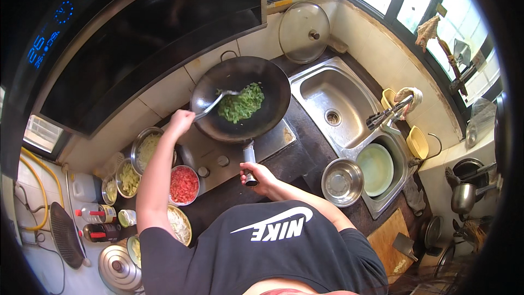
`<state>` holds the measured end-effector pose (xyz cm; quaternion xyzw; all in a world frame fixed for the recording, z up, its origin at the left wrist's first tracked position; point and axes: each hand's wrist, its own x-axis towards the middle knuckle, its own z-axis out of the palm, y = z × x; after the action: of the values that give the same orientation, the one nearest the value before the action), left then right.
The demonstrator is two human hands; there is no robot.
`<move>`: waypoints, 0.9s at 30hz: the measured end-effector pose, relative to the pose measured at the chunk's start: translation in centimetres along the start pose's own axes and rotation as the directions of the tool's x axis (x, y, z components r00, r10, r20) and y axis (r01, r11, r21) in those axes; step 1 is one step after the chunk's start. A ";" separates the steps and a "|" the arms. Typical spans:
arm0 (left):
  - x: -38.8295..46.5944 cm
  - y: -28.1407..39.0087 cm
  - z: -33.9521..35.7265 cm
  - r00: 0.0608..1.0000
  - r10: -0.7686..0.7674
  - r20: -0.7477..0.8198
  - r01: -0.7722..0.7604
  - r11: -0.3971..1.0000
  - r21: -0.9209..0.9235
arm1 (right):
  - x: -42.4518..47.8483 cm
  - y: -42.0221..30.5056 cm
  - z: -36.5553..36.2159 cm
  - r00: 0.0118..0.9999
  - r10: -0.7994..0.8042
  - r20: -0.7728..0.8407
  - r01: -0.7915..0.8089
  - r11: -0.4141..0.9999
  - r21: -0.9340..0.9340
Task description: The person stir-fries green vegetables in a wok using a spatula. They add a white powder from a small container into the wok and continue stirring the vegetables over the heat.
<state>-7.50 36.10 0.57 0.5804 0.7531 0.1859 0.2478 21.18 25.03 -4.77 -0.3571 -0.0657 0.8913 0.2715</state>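
A dark wok (208,121) sits over the steel gas stove (272,139) with a heap of chopped green vegetable (245,104) in it. My left hand (182,123) grips the handle of a metal cooking spatula or ladle (212,104). Its head rests among the greens, partly hidden by them. At the near side of the wok, my right hand (260,177) is closed around the long handle (249,155). Left of the wok handle, near my left forearm, stands a bowl of diced red pieces, likely tomato (184,184).
Several bowls of cut food, one with pale green pieces (129,178), crowd the left counter beside bottles (96,214). A steel basin (342,182) stands right, by the double sink (331,86). A glass lid (303,28) leans behind. The range hood (163,37) hangs upper left.
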 end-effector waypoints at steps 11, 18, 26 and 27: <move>-5.8 2.9 -0.3 0.988 0.151 -0.040 -0.147 0.985 0.085 | -0.4 0.0 0.2 1.000 -0.016 -0.001 0.016 1.000 -0.009; 0.9 4.7 4.8 0.977 0.192 -0.093 -0.207 0.957 -0.202 | -0.3 0.1 0.3 1.000 0.000 0.000 0.000 1.000 -0.002; -10.6 6.1 -5.9 0.984 0.162 0.077 -0.174 0.967 0.186 | 0.0 0.2 -0.5 1.000 -0.010 0.021 0.010 1.000 -0.007; -11.0 6.0 -5.7 0.988 0.142 0.055 -0.150 0.968 0.201 | -0.1 0.2 -0.2 1.000 -0.007 0.013 0.008 1.000 -0.007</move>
<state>-3.91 27.07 10.27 0.6604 0.7183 0.1135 0.1872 21.29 24.82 -4.95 -0.3522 -0.0720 0.8923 0.2731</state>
